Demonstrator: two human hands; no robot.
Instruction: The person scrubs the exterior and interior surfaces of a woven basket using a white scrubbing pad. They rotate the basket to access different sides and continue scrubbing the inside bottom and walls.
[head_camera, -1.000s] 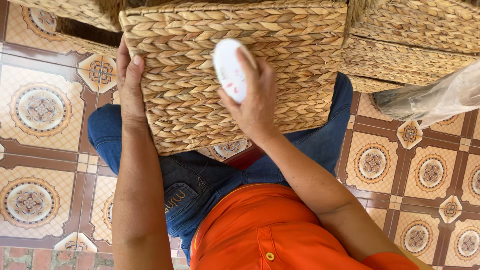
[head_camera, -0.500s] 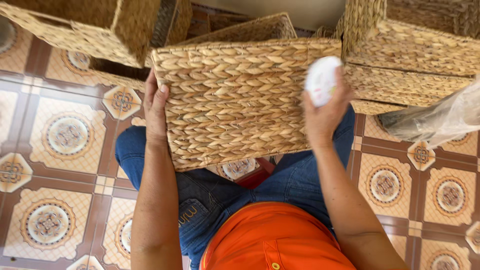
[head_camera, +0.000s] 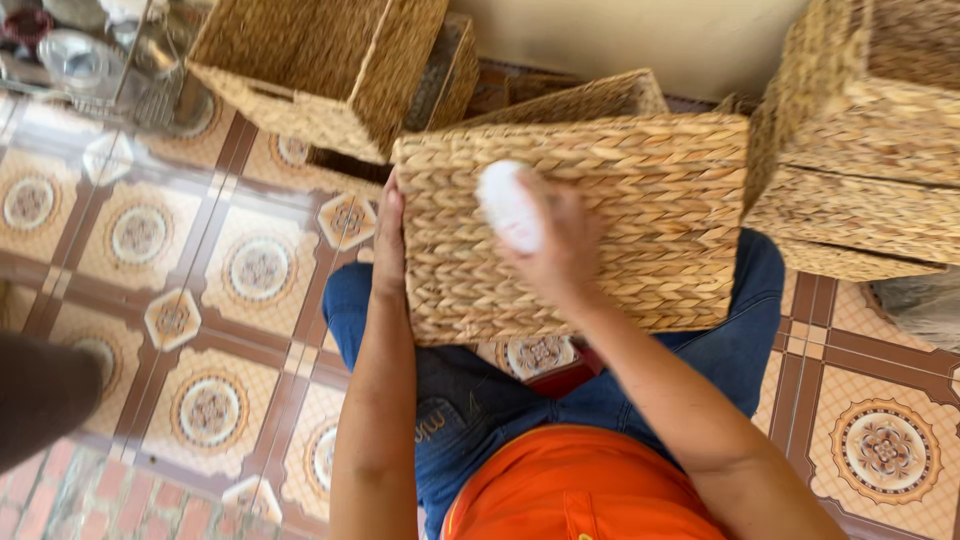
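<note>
**Basket on lap, both hands on it**

Right hand (head_camera: 560, 250) grips a white object (head_camera: 508, 205), pressed on the basket (head_camera: 640, 230) face. Left hand (head_camera: 388, 245) lies flat on its left edge. Basket rests on knees. More baskets (head_camera: 860, 140) behind.

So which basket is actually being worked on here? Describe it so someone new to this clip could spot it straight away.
Start at the person's lap, blue jeans over a patterned tile floor. The woven basket rests there on its side, with the left hand on its left edge and the right hand pressing a white oval object against it. Unlike the other baskets stacked around, it alone is held.
</note>
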